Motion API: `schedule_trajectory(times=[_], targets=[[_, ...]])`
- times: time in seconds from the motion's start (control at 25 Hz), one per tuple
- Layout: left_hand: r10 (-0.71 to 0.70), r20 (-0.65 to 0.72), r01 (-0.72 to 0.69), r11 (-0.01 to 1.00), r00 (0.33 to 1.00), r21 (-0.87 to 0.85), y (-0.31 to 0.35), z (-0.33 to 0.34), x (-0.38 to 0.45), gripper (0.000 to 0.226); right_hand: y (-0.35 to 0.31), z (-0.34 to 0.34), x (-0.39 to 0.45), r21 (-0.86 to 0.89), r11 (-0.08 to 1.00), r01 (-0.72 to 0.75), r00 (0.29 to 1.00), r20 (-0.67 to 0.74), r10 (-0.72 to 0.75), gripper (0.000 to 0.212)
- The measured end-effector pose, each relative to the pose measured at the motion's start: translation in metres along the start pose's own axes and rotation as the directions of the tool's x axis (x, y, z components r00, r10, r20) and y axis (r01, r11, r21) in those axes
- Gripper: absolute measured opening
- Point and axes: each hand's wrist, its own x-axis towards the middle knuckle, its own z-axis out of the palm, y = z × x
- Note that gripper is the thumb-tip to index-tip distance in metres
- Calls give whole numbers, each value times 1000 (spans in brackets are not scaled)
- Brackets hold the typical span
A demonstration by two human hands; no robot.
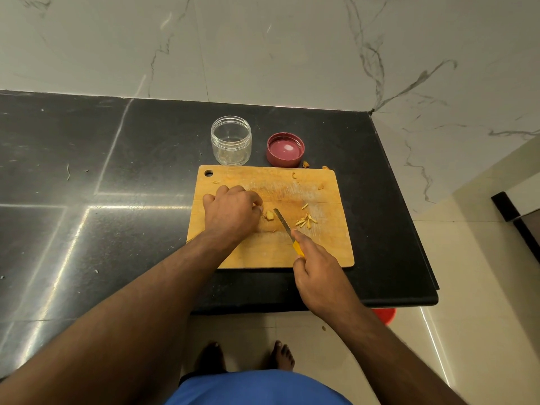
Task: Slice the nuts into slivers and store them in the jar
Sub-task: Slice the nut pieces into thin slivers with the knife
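A wooden cutting board (321, 252) lies on the black counter. My left hand (230, 211) rests on the board with curled fingers and pinches a pale nut piece (269, 215) at its fingertips. My right hand (318, 267) grips the yellow handle of a small knife (283, 223), whose blade tip sits right beside the nut. A small pile of slivers (305, 220) lies just right of the blade. Behind the board stands an open clear plastic jar (231, 140), and its dark red lid (285, 149) lies upside down to the right.
Stray nut bits (305, 164) lie at the board's far edge and on the black counter (87, 171). The counter ends just right of the board and close to my body. A marble wall (263, 48) rises behind. A red object (385, 315) shows on the floor below.
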Motion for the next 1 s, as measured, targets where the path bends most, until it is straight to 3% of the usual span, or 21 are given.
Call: schedule_trajectory(times=[0.24,0.48,0.72,1.0], targets=[[55,-6,-55,998,998,27,6,0,11,19,4,-1,-1,4,1000,-4,1000,-7,4,51],[-127,-102,109,980,987,-169,-28,-18,27,11,5,-2,0,14,1000,-4,1000,-6,4,52],[-146,-101,117,962,984,-249,-55,-17,31,32,3,-3,1,28,1000,7,1000,0,-7,52],[-91,-132,97,994,987,44,-63,-18,22,37,3,-3,2,24,1000,4,1000,5,-4,53]])
